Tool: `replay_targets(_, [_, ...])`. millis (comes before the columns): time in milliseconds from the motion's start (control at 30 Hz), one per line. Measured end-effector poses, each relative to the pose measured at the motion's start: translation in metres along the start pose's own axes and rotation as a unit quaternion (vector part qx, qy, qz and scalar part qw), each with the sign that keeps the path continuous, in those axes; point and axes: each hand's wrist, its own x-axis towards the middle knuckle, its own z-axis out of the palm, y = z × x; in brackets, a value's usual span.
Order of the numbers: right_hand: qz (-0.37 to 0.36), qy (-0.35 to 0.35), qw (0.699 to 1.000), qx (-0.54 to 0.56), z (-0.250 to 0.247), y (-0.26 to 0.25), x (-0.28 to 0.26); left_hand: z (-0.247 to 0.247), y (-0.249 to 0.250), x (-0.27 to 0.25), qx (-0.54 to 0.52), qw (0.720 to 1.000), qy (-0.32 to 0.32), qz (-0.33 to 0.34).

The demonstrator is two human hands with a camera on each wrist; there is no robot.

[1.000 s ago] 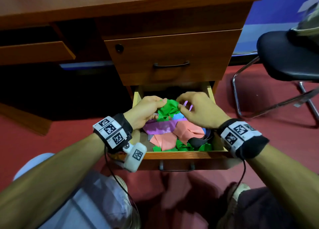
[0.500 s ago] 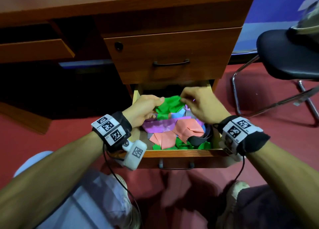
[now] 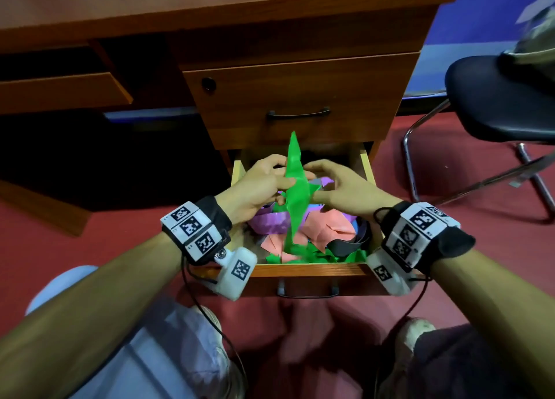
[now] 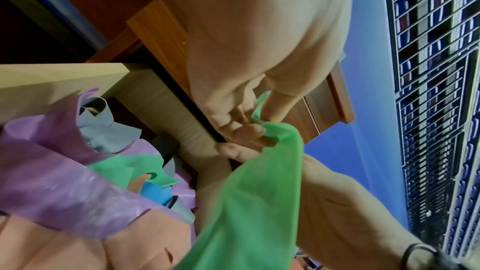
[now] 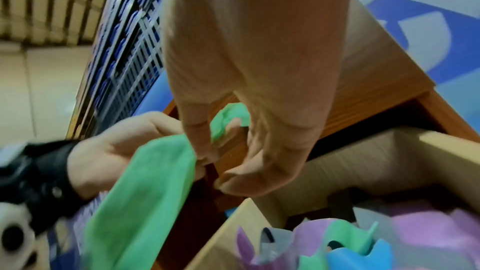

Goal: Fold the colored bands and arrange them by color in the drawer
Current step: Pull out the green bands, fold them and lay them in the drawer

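A long green band (image 3: pixel 295 194) stands nearly upright above the open drawer (image 3: pixel 309 270), its lower end hanging into the pile. My left hand (image 3: pixel 264 182) pinches it from the left, thumb and fingers closed on the band (image 4: pixel 259 192). My right hand (image 3: pixel 339 185) pinches the same band (image 5: pixel 145 182) from the right, close to the left hand (image 5: pixel 116 151). In the drawer lie loose bands: purple (image 3: pixel 270 222), salmon pink (image 3: pixel 330 227), black (image 3: pixel 345 247), more green (image 3: pixel 318 256) at the front, and some blue (image 4: pixel 155 192).
A closed upper drawer (image 3: pixel 300 104) with a dark handle sits right above the open one. A black chair (image 3: pixel 495 104) on metal legs stands at the right on the red floor. My knees are below the drawer front.
The green band was bunched between my hands; now it is pulled out long and upright. Both hands have come closer together over the drawer's back part.
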Motion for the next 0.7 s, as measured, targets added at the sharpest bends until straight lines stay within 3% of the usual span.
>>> replay_targets(100, [0.003, -0.121, 0.983, 0.139, 0.003, -0.012, -0.009, 0.001, 0.006, -0.002, -0.043, 0.998, 0.013, 0.044])
replay_targets(200, [-0.006, -0.171, 0.97, 0.171, 0.001, -0.015, -0.012, -0.004, 0.012, 0.001, -0.043, 0.994, 0.067, 0.073])
replay_targets(267, [0.001, -0.149, 0.984, 0.101, 0.0, -0.009, -0.007, -0.008, 0.011, 0.004, 0.011, 0.991, 0.122, 0.054])
replay_targets(333, [0.052, -0.109, 0.993, -0.016, -0.003, 0.002, 0.001, -0.011, 0.007, 0.006, 0.083, 0.983, 0.161, 0.005])
replay_targets(400, [0.109, -0.096, 0.983, -0.112, -0.008, 0.01, 0.006, -0.01, 0.001, 0.009, 0.146, 0.977, 0.144, -0.053])
replay_targets(500, [0.137, -0.072, 0.97, -0.189, -0.012, 0.014, 0.013, -0.006, -0.006, 0.015, 0.172, 0.974, 0.112, -0.096])
replay_targets(600, [0.113, 0.021, 0.977, -0.18, -0.017, 0.011, 0.022, -0.004, -0.005, 0.021, 0.144, 0.98, 0.114, -0.08])
replay_targets(700, [0.038, 0.096, 0.971, -0.216, -0.021, 0.006, 0.03, -0.008, -0.002, 0.024, 0.136, 0.981, 0.127, -0.061])
